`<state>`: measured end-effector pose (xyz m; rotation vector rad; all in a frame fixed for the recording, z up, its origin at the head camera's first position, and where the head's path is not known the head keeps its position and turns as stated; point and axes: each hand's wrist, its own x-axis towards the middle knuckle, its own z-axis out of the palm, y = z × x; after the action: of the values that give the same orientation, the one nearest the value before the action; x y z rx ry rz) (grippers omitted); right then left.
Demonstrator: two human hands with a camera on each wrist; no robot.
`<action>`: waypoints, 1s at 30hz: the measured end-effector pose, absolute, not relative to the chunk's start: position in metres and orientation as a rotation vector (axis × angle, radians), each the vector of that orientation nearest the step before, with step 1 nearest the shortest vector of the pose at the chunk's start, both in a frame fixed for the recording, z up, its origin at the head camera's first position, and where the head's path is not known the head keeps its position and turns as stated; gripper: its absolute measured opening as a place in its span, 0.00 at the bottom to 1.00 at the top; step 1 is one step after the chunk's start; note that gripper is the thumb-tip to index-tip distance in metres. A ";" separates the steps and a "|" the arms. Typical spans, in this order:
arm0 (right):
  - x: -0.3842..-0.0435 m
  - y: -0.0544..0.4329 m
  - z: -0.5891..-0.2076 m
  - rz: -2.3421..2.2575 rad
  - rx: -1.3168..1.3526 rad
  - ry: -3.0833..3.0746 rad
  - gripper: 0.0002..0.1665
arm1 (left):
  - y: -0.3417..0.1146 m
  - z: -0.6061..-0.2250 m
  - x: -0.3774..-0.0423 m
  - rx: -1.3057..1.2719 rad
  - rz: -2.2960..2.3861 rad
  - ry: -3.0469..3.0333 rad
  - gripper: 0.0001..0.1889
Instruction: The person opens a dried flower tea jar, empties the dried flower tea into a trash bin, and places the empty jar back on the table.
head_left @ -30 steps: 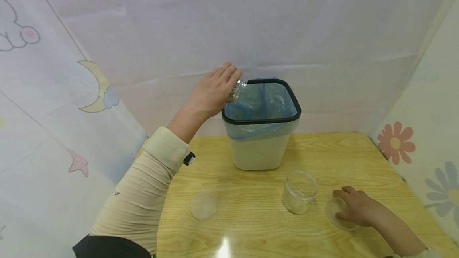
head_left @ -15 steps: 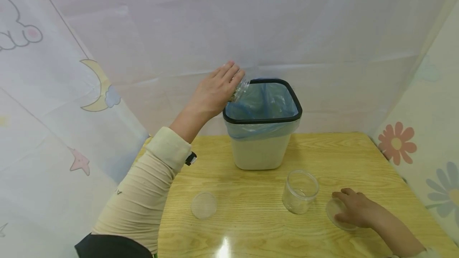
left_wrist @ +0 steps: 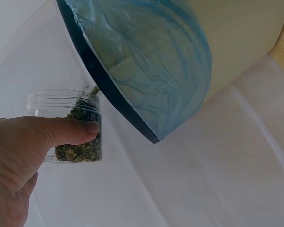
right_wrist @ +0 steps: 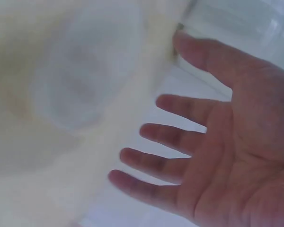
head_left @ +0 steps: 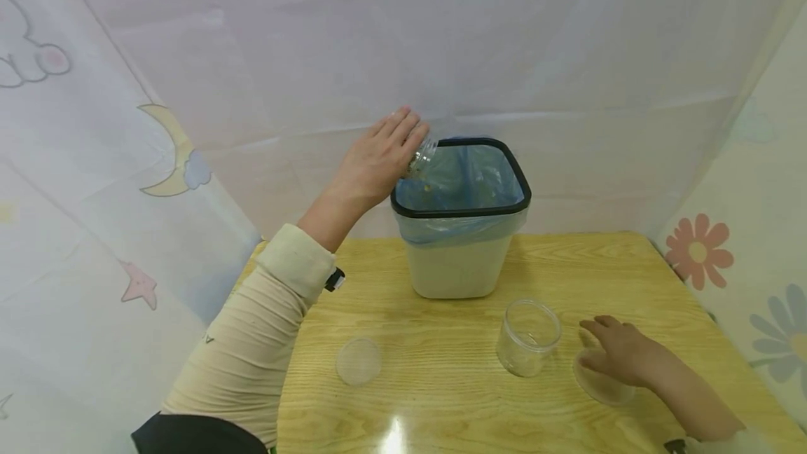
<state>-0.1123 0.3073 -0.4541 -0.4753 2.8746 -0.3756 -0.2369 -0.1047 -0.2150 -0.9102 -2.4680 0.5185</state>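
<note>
Over the left side of the bin (head_left: 457, 268), my left hand (head_left: 372, 167) grips a clear screw-top jar (head_left: 426, 153), tipped on its side. Dried green-brown plant bits (left_wrist: 80, 153) fill part of the jar in the left wrist view, some at its mouth. In the head view, a few crumbs fall toward the blue bin bag (head_left: 469, 177). My right hand (head_left: 624, 356) hovers palm down above a round translucent lid (head_left: 605, 391). The right wrist view shows its fingers (right_wrist: 175, 168) apart and nothing held.
An uncovered clear jar (head_left: 526, 352) stands between the bin and my right hand. A second round lid (head_left: 358, 361) lies at the left of the wooden table (head_left: 441, 398). Behind the bin hangs a pale cloth backdrop (head_left: 567, 54).
Crumbs now drop from the tipped jar, and less of its contents shows in the head view. My right hand has lifted slightly up and forward over the lid. The left hand has barely moved.
</note>
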 end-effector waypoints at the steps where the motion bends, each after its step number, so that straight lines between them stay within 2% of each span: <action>1: -0.116 0.306 -0.447 -0.375 -0.485 2.900 0.41 | -0.105 -0.215 -0.237 -0.909 0.515 -2.466 0.36; 11: -0.150 0.272 -0.357 -0.377 -0.571 3.141 0.39 | -0.102 -0.216 -0.234 -0.902 0.537 -2.459 0.34; 16: -0.159 0.258 -0.325 -0.409 -0.627 3.216 0.39 | -0.100 -0.215 -0.233 -0.914 0.527 -2.453 0.35; 23: -0.167 0.240 -0.304 -0.502 -0.669 3.257 0.41 | -0.098 -0.215 -0.233 -0.918 0.529 -2.471 0.37; 30: -0.175 0.222 -0.304 -0.502 -0.872 3.312 0.40 | -0.095 -0.215 -0.234 -0.923 0.557 -2.476 0.36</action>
<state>-0.1750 0.2224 -0.3044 -0.8715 3.3124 -0.5016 -0.2340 -0.0950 -0.2147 -0.9234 -2.4756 0.5566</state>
